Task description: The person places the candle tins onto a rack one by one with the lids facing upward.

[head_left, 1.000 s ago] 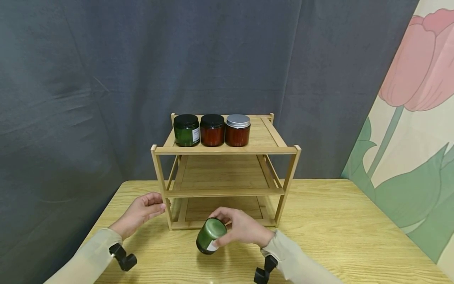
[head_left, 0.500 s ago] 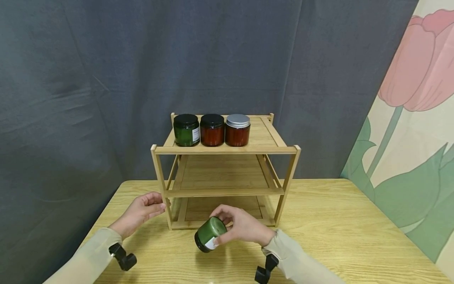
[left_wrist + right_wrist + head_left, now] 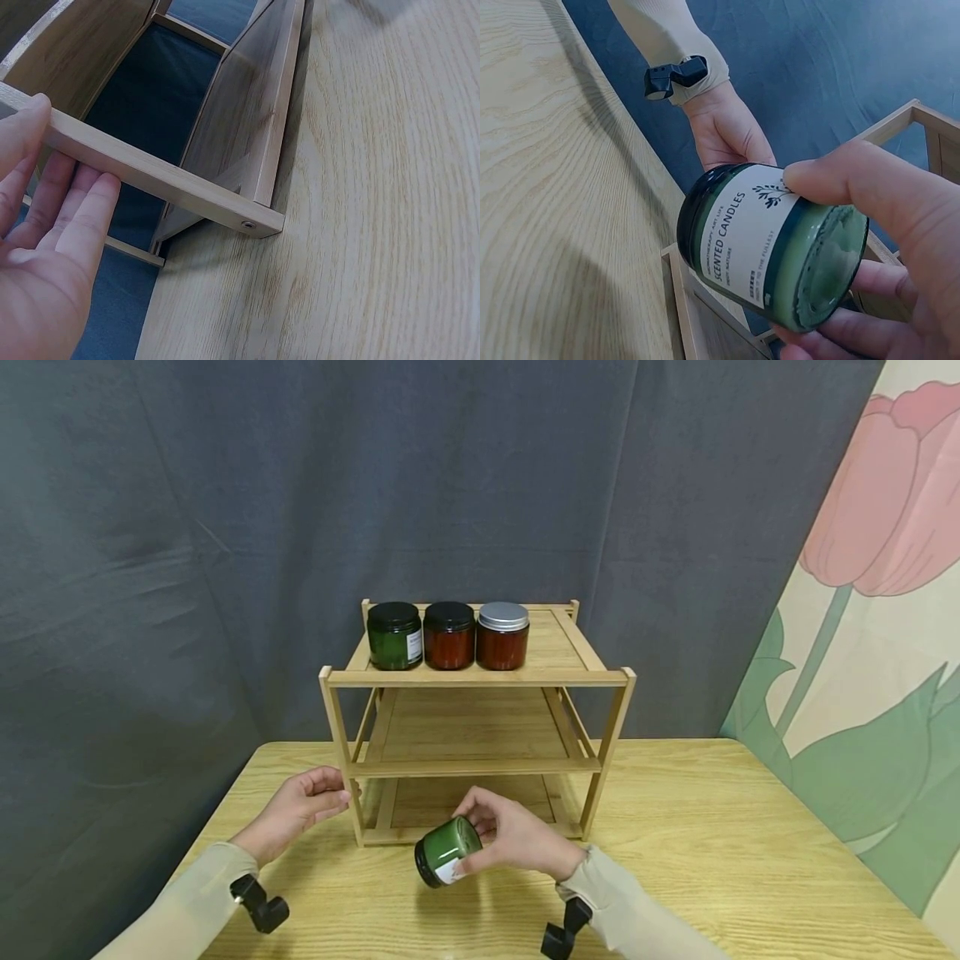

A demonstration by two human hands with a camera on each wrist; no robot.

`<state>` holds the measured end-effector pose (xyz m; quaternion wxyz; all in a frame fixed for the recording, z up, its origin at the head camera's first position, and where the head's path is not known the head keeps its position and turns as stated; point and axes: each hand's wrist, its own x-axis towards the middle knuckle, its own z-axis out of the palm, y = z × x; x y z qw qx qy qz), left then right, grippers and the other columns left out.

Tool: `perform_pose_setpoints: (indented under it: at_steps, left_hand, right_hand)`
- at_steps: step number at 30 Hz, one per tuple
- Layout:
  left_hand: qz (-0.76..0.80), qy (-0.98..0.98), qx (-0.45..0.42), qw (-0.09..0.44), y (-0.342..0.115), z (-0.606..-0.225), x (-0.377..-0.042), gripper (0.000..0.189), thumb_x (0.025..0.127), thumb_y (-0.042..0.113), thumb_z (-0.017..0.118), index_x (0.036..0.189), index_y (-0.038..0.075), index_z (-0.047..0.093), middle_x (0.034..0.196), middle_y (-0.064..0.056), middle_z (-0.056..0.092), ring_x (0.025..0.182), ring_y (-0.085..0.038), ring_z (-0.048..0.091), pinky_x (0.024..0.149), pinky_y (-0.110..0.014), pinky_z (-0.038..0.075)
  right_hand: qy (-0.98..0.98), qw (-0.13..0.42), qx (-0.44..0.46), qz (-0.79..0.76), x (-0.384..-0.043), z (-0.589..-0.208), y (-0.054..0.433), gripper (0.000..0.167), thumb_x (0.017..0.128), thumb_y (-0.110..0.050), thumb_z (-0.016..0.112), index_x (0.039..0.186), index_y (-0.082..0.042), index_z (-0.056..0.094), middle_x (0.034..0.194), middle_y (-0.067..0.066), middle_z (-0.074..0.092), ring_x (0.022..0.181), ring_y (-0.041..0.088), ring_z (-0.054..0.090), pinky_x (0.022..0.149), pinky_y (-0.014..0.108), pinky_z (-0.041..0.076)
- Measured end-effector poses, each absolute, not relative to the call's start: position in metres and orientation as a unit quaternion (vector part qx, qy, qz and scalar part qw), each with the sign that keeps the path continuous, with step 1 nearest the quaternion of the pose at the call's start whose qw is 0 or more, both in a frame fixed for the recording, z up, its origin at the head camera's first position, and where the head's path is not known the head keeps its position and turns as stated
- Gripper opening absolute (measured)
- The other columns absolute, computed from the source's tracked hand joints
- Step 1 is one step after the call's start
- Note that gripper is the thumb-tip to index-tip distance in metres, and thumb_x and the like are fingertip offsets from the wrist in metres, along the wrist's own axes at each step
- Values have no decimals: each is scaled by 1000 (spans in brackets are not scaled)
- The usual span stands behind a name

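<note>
My right hand (image 3: pixel 517 839) grips a green glass candle jar (image 3: pixel 448 852) in front of the wooden shelf rack (image 3: pixel 480 677). The jar is tipped over, its black lid pointing left and down and its base toward my palm. On its white label (image 3: pixel 750 225) the right wrist view shows "SCENTED CANDLES". My thumb presses the label edge, with the fingers around the far side. At the rack's front left post (image 3: pixel 165 176), my left hand (image 3: pixel 300 806) holds on, thumb on one side and fingers on the other.
Along the left of the rack's top tier stand a green jar (image 3: pixel 395 637) with a black lid, an amber jar (image 3: pixel 449 637) with a black lid and an amber jar (image 3: pixel 502 637) with a silver lid. A dark curtain (image 3: pixel 480 485) hangs behind the wooden table (image 3: pixel 697 843).
My right hand has turned the candle jar further onto its side, so its base faces more to the right. The hand has risen slightly. My left hand stays at the post.
</note>
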<state>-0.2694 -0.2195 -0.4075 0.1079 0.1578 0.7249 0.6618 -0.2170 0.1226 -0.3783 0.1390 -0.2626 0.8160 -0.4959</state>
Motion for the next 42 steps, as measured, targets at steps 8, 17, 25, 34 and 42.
perform_pose_setpoints:
  at_steps: [8,17,25,34,42]
  left_hand:
    - [666,722,155,109,-219,-408,-269,26,94,9,62,116,-1,53,104,1,61,97,-8,63,89,-23,54]
    - [665,724,148,110,-219,-407,-268,27,94,10,63,117,-2,52,105,1,61,97,-8,63,89,-23,54]
    - [665,723,151,110,-219,-406,-267,29,94,9,62,118,-4,51,106,0,61,98,-8,63,90,-23,54]
    - [662,725,154,110,-218,-404,-267,31,95,10,62,119,-5,50,106,0,61,98,-8,63,89,-22,54]
    - [660,727,156,109,-219,-405,-267,31,95,10,61,119,-6,50,106,0,61,98,-8,63,89,-22,54]
  right_hand:
    - [806,151,-261,-509,-217,-380,123,51,68,-12,85,111,-18,58,101,4,63,91,20,61,77,28,56]
    - [806,153,-270,-505,-219,-382,126,49,69,-17,85,113,-26,65,101,2,65,92,24,60,77,30,56]
    - [808,148,-258,-509,-218,-380,124,49,67,-12,86,109,-22,64,98,3,65,88,20,62,73,29,57]
    - [785,158,-249,-545,-222,-383,124,50,70,-6,83,113,-13,59,101,7,67,91,23,64,76,30,58]
    - [769,177,-231,-569,-222,-384,124,48,72,-3,82,111,-8,54,103,10,66,92,24,65,78,33,58]
